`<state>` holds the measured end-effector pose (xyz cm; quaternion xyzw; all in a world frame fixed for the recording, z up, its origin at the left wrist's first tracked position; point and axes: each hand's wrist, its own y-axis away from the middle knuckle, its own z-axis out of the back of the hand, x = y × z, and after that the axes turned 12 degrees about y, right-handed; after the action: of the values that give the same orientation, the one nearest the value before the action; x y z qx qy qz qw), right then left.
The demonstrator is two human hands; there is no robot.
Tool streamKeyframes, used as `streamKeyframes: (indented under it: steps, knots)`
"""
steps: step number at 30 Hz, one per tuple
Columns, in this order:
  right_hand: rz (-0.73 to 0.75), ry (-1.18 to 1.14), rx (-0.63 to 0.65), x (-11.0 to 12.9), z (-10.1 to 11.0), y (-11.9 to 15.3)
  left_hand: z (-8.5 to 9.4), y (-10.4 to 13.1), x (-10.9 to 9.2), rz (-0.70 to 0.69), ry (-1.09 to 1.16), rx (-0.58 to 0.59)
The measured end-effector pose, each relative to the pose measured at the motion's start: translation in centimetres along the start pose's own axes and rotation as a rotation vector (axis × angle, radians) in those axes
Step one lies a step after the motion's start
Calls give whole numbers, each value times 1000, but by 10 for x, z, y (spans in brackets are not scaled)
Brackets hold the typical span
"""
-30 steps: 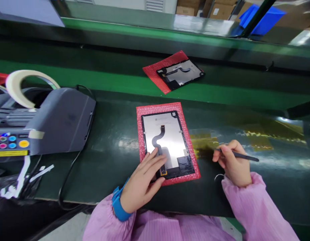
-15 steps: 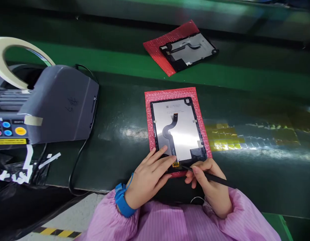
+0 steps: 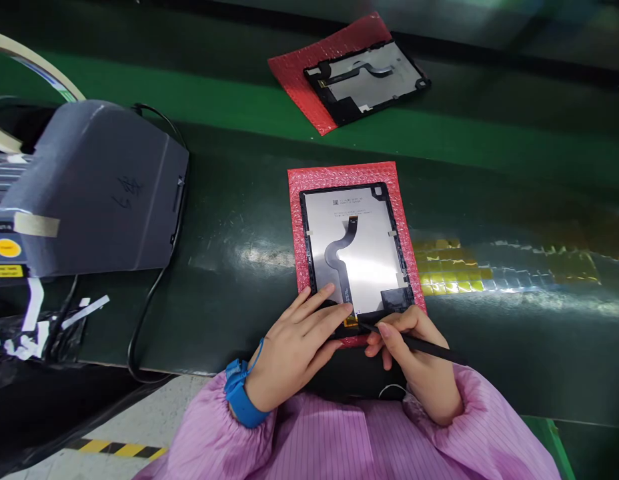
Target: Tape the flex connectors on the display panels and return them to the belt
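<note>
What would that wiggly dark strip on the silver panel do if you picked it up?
The dark strip would probably bend and flop, since it looks thin and curves across the silver panel. It's likely light, being narrow and flat. It may be fragile too: pulling could strain its lower end, near the orange patch.

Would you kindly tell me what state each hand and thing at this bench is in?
Left hand: spread over the near panel's lower part
Right hand: closed around the black tool
Black tool: slanted, tip beside the gold connector
Near panel: flat, metallic side up
Ribbon cable: curved
Far panel: askew, metallic side up
Blue wrist strap: worn
</note>
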<state>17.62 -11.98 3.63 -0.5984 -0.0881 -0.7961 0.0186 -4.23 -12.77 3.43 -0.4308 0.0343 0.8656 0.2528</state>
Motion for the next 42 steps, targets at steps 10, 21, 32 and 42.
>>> streamKeyframes:
  steps: [10, 21, 32, 42]
  knots:
    - [-53, 45, 9, -2, 1, 3, 0, 0, 0, -6, -5, 1]
    - [-80, 51, 14, 0, 1, 1, 1, -2, 0, -28, 4, 14]
    - [-67, 2, -232, 2, 4, -1, -10, -1, -4, -43, -159, 48]
    - [-19, -75, -177, 0, 12, 11, 21, 37, -1, 189, 549, -407]
